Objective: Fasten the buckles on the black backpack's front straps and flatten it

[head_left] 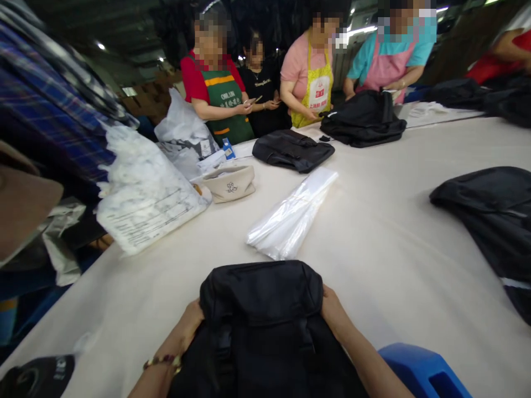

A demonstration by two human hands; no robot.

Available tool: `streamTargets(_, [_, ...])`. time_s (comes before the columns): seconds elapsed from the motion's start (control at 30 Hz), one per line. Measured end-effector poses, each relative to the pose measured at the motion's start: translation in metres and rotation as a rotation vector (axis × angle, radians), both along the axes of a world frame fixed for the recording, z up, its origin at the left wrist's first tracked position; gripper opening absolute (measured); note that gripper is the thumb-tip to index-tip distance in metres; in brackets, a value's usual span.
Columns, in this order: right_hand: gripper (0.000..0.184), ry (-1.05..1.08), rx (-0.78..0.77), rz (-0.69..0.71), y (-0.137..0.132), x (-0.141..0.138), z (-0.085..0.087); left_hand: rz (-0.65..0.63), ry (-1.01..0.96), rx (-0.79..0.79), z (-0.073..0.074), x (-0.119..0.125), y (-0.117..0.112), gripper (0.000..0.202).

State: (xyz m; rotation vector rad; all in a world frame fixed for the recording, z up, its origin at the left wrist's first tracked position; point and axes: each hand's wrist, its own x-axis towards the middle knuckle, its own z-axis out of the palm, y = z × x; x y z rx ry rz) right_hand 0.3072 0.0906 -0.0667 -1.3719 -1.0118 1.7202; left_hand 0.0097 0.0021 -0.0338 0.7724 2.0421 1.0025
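A black backpack (262,309) lies flat on the white table (394,249) right in front of me. My left hand (188,326) grips its left side, with the fingers tucked behind the fabric. My right hand (333,312) holds its right side in the same way. A beaded bracelet (162,362) sits on my left wrist.
A stack of clear plastic bags (292,215) lies just beyond the backpack. More black bags (292,149) (363,119) (493,215) lie farther off and at the right. A beige pouch (229,182) and white sacks (143,193) are at the left. Several people stand at the far edge. A blue bin (423,373) is at my right.
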Motion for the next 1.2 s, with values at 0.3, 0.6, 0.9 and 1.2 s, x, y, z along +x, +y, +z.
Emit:
streamTargets(0.3, [0.077, -0.288, 0.187, -0.034, 0.010, 0.017, -0.010, 0.156, -0.118, 0.013, 0.018, 0.007, -0.012, 0.043])
streamTargets(0.6, [0.029, -0.632, 0.692, 0.088, 0.009, 0.005, -0.001, 0.278, -0.134, 0.119, -0.004, -0.015, 0.029, 0.026])
streamTargets(0.9, [0.034, -0.361, 0.380, 0.186, 0.040, -0.012, -0.024, 0.221, -0.124, 0.077, -0.024, -0.021, 0.025, 0.030])
streamTargets(1.2, [0.029, -0.681, 0.373, 0.054, 0.014, 0.013, 0.033, 0.116, -0.352, 0.061, -0.012, -0.001, 0.022, 0.037])
